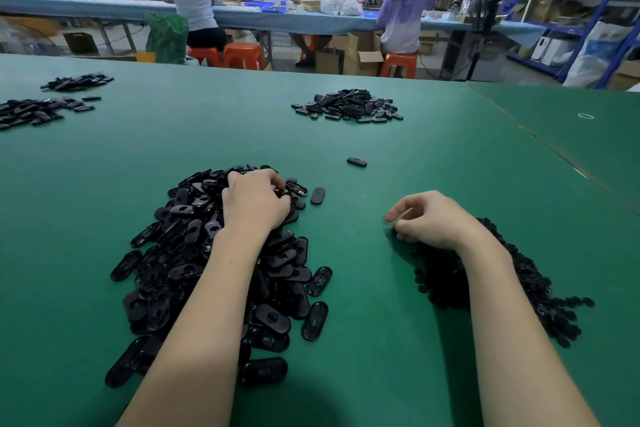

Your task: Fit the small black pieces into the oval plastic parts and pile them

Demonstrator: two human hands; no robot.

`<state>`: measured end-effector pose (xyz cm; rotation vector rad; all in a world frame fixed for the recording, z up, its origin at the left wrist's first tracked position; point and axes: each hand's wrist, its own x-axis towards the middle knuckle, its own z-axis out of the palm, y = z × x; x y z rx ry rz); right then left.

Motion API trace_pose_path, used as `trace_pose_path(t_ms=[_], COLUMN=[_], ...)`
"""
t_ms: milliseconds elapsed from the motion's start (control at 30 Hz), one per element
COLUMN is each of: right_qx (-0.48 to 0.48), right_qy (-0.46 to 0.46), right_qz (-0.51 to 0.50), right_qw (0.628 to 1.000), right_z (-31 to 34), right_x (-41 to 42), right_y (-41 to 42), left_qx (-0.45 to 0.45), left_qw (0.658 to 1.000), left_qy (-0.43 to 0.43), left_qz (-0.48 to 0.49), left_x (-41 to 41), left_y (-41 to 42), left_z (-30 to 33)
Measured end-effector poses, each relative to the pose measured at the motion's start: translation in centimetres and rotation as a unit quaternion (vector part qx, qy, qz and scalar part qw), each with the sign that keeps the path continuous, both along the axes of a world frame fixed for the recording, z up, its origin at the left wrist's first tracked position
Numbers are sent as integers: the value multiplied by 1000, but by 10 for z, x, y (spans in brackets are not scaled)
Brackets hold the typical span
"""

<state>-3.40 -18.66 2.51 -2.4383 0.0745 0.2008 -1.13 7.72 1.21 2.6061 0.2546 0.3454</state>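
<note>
A big heap of black oval plastic parts (194,253) lies on the green table (381,322) at the near left. My left hand (256,201) rests on top of that heap, its fingers curled down onto an oval part at the far edge. A heap of small black pieces (450,274) lies at the near right. My right hand (429,218) hovers over its left end with fingers curled; whether it holds a piece is hidden. A pile of oval parts (349,106) sits farther back in the middle.
One oval part (356,161) lies alone beyond my hands, another (317,195) beside the heap. Two more black piles (38,107) sit at the far left. A seam (554,149) divides the table on the right. People sit at a blue bench behind.
</note>
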Motion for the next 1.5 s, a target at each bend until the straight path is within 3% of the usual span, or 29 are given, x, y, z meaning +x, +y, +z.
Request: trace_pose_path(t_ms=[300,467,567,633,700,733,800,867,967,1100,1267,1500], right_qx=[3,14,133,289,405,439,480,519,553,557,541,424], right_qy=[-2,-16,-33,-26,-22,-22,-26,-35,-34,-24,-29,-67], right_qz=[1,-1,-24,-34,-40,-42,-46,-55,-46,-39,-44,-69], right_qw=[1000,1000,990,956,913,897,875,852,831,829,839,901], right_z=[-1,-5,-7,-5,-1,1,5,8,11,9,13,19], right_x=[2,4,5,4,3,2,1,0,-1,0,-1,-2], right_y=[-1,-2,-2,1,3,3,2,-1,-2,4,8,11], left_qx=[15,-58,-220,-422,-623,-681,-723,-721,-699,-708,-696,-681], left_qw=[1000,995,969,901,769,713,662,663,694,686,692,700], left_qy=[-18,-81,-98,-49,23,48,80,94,81,65,73,83], left_qz=[-2,-18,-45,-86,-140,-161,-184,-179,-149,-156,-176,-200], left_x=[0,2,2,-2,-7,-10,-13,-15,-16,-16,-16,-15], left_y=[-2,-6,-18,-35,-55,-63,-73,-78,-82,-83,-81,-79], left_z=[1,5,14,20,23,22,17,12,8,7,9,9])
